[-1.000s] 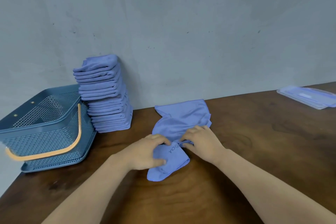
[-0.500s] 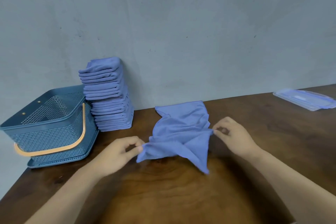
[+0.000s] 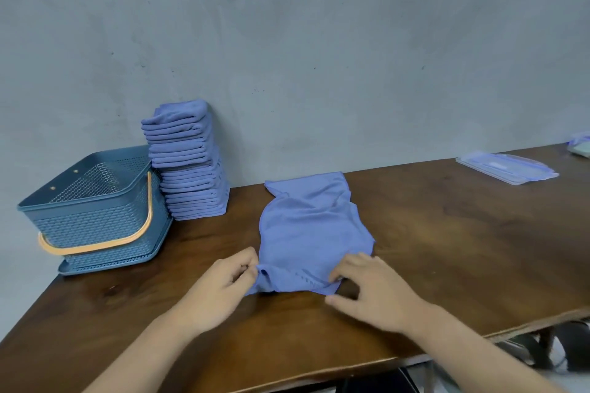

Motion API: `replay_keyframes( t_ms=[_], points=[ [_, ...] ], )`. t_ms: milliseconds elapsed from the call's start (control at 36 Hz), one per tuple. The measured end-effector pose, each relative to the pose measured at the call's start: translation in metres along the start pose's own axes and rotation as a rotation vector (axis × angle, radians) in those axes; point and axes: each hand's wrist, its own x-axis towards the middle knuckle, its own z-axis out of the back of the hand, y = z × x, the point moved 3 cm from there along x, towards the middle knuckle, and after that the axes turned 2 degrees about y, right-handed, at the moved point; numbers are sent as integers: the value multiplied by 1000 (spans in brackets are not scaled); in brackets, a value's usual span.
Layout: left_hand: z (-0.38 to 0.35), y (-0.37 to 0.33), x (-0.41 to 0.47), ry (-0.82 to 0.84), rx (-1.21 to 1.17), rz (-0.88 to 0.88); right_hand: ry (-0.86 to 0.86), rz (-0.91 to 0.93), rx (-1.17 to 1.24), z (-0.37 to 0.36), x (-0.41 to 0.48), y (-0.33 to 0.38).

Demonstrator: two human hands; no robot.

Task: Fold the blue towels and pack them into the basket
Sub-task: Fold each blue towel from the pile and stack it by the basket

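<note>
Grey plaster wall [image 3: 319, 41] stands behind a dark brown wooden table [image 3: 447, 249]. One blue towel [image 3: 313, 233] lies unfolded in the middle of the table. It reaches from near the far edge toward the near edge and has some wrinkles, mostly in its far part.

The left hand [image 3: 220, 290] is at the near left corner of this towel. Its fingers are curled, and the corner is pinched between the thumb and the fingers. The right hand [image 3: 373, 290] is at the near right corner. Its fingers are bent over the cloth and hold that corner, while the thumb is stretched out low, just beside the near hem.

At the left edge of the table stands the blue basket [image 3: 95, 226], which has perforated walls. Its orange handle [image 3: 105, 244] is folded down along the side that faces the towel. Just beside the basket, against the wall at the far edge, is a tall stack of folded blue towels [image 3: 188, 163].

Near the far right corner lies a flat clear plastic lid [image 3: 507, 167] with blue clips, well apart from the towel.
</note>
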Motion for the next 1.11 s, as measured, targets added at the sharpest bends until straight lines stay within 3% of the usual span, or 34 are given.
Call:
replay_keyframes(
  t_ms=[83,222,417,583,722,861,1000,1111],
  points=[
    [-2,-18,-3,-59,-40,-31,38,-64,-38,-19,-6,23],
    [-2,-45,-7,-84,-83,-94,-148,-241,-118,-37,-2,35],
    [-3,-51,-15,-113,-113,-79,-160,-298,-174,-49,-1,53],
    [6,-40,-16,-215,-141,0,-307,-263,-154,-44,-7,34],
    [10,-34,-15,-259,-171,40,-327,-95,-225,-38,-15,21],
    [7,-34,-9,-287,-229,72,-288,-35,20,-24,-20,10],
    [11,-32,-2,-295,-273,95,-210,-135,677,9,-19,15],
    [17,-30,1,-310,-297,135,-303,-175,1015,40,-15,9]
  ],
)
